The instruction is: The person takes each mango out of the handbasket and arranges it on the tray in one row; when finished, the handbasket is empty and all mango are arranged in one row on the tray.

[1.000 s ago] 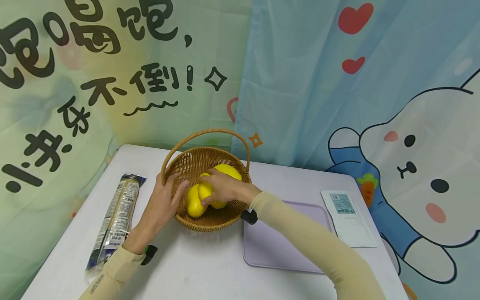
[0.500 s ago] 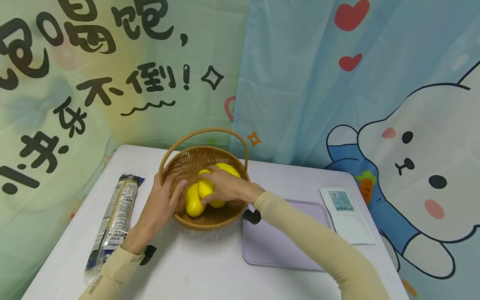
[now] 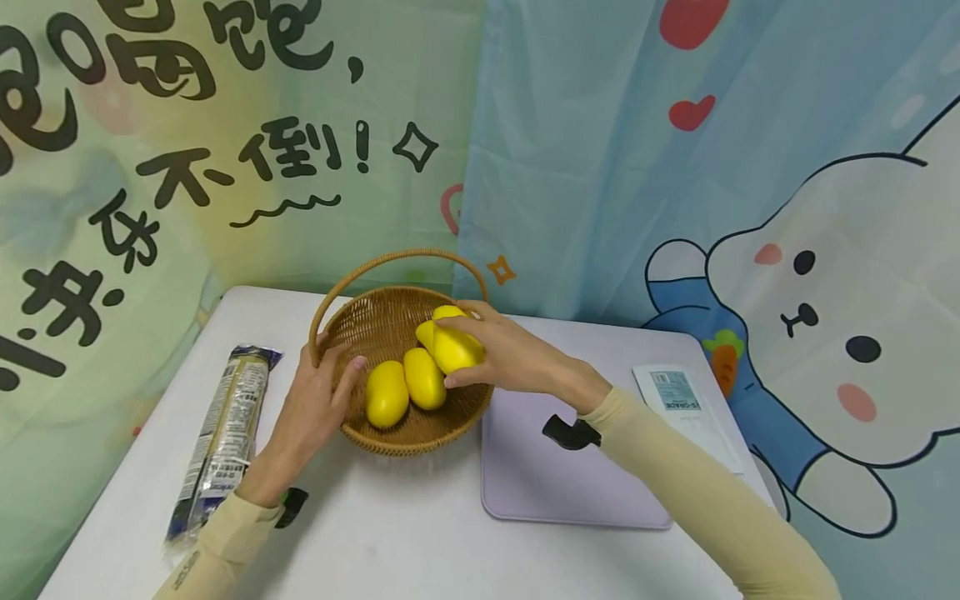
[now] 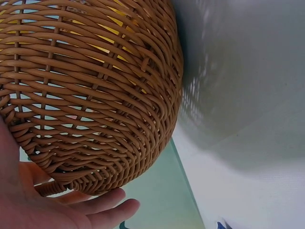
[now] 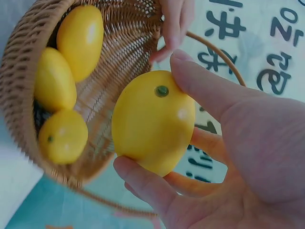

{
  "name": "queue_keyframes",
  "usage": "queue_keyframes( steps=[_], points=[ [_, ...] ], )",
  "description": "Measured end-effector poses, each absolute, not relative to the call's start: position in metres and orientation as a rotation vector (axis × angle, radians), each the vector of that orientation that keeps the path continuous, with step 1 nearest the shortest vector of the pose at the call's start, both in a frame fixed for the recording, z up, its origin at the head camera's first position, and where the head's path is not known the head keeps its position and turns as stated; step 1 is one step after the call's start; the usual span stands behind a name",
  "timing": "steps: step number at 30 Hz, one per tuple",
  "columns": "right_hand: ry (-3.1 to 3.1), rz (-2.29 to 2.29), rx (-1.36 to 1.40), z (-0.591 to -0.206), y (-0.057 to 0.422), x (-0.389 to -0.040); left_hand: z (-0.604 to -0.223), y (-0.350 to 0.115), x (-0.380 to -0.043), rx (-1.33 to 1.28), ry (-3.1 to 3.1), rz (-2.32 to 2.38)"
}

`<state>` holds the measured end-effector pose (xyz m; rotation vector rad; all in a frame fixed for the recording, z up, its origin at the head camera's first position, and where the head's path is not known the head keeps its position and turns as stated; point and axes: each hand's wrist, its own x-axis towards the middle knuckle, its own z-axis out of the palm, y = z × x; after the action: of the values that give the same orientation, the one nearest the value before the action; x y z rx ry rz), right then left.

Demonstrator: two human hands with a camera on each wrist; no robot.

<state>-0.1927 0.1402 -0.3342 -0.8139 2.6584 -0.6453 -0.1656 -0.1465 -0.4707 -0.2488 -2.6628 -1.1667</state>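
A brown wicker basket (image 3: 375,325) with a tall arched handle stands on the table. My left hand (image 3: 318,404) grips its left rim near the handle's foot, the thumb over the inner side. In the left wrist view, fingers (image 4: 112,207) reach round the outside of the weave. My right hand (image 3: 510,350) holds a yellow mango (image 5: 152,124) over the basket's right side, between thumb and fingers. Lower in the basket lie a left mango (image 3: 387,394) and a middle mango (image 3: 424,379). Another mango (image 5: 63,137) shows in the right wrist view; the held one partly covers it in the head view.
A pale purple tray (image 3: 555,475) lies right of the basket, under the right forearm. Beyond it is a white packet (image 3: 675,392), partly hidden by the sleeve. A long plastic-wrapped package (image 3: 228,433) lies at the left. Printed curtains (image 3: 570,167) hang behind the table (image 3: 375,533).
My right hand has lifted a mango up and to the right, uncovering those below. My left hand stays on the basket rim. The head view has shifted slightly.
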Motion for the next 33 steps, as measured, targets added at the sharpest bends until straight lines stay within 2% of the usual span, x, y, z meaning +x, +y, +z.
queue_keyframes(
  steps=[9, 15, 21, 33],
  points=[
    [2.778, -0.639, -0.766, -0.322, 0.186, -0.180, -0.470, -0.148, -0.164, -0.235, -2.662, -1.145],
    [2.839, -0.625, -0.727, -0.331, 0.205, -0.170, -0.470, -0.149, -0.164, -0.225, -2.656, -1.147],
    [2.852, -0.641, -0.625, -0.358, 0.216, -0.159, -0.470, -0.149, -0.164, -0.226, -2.652, -1.144],
    [2.784, -0.710, -0.475, -0.435, 0.220, -0.139, -0.472, -0.149, -0.167, -0.243, -2.668, -1.137]
  ],
)
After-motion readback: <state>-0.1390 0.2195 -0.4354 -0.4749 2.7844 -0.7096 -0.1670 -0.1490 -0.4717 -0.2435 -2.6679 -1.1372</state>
